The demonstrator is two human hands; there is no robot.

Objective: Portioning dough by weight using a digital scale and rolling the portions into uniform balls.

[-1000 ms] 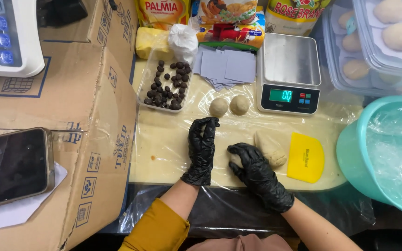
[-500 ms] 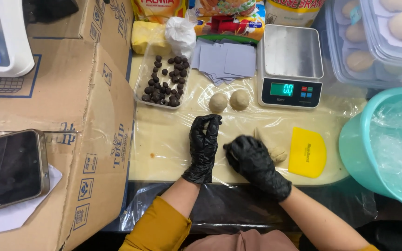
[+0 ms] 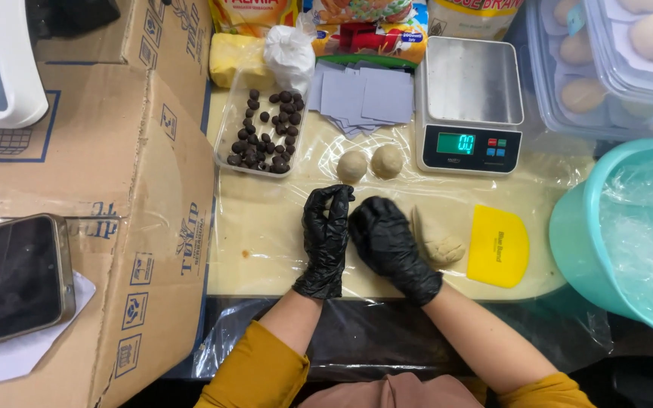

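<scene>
While both gloved hands [image 3: 357, 238] cup together — fingers' grip hidden — dough lump [image 3: 440, 245], yellow scraper [image 3: 497, 245] just right.

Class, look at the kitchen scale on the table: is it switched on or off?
On: the scale has a lit green display, and its metal platform is bare.

Cardboard box [image 3: 85, 196] at left, brown, blue printed marks and small square symbols on side. Phone [image 3: 10, 279] laid on box, dark screen. Scale [image 3: 468, 106] at top centre, green lit display [image 3: 456, 143], red and blue buttons beside it. Food packs [image 3: 326, 19] lined along top edge: yellow, red-green, white. Yellow scraper [image 3: 497, 246] right of centre, dark label printed on it.
</scene>
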